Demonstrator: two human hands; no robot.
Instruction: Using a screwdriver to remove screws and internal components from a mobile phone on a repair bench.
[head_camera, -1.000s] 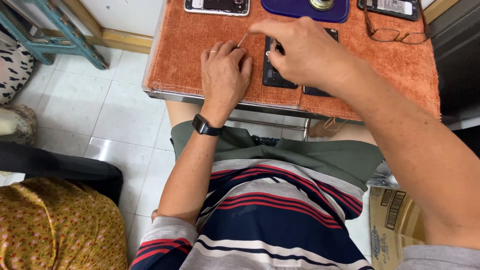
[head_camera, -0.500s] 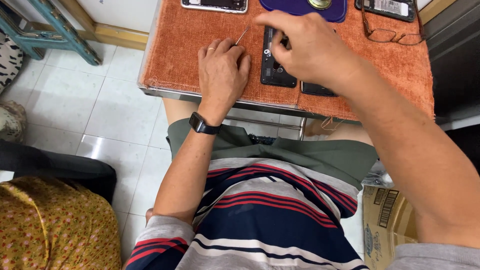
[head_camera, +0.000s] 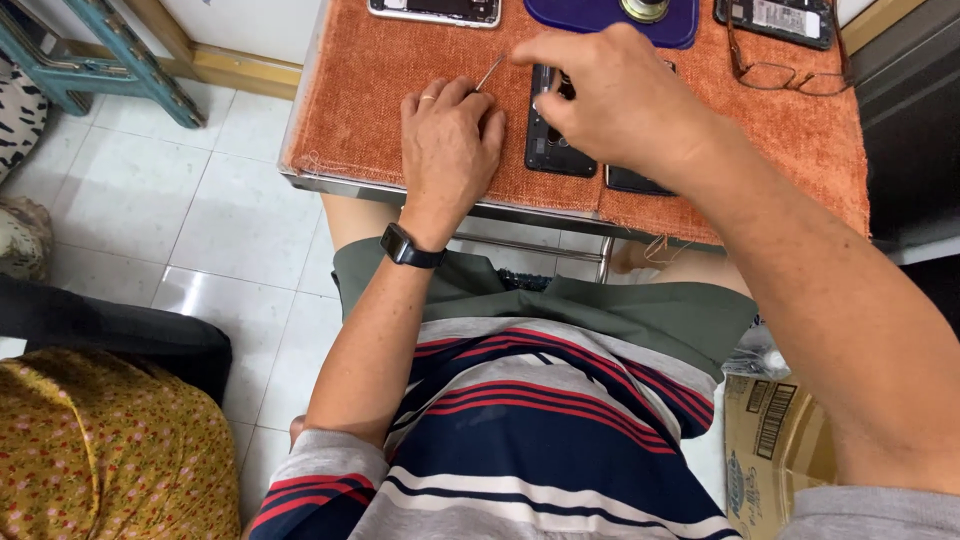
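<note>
While your left hand (head_camera: 450, 150) lies knuckles-up on the orange cloth (head_camera: 360, 90), its fingers curl closed around thin metal tweezers (head_camera: 490, 72) whose tip pokes out past the knuckles. Your right hand (head_camera: 620, 95) hovers just beside it over a dark opened phone (head_camera: 555, 150) lying flat on the cloth near the table's front edge, fingers bent and bunched together; whether they pinch anything cannot be told. Eyeglasses (head_camera: 785, 75), a purple mat (head_camera: 610, 15) and two more phones (head_camera: 435, 10) lie beyond.
</note>
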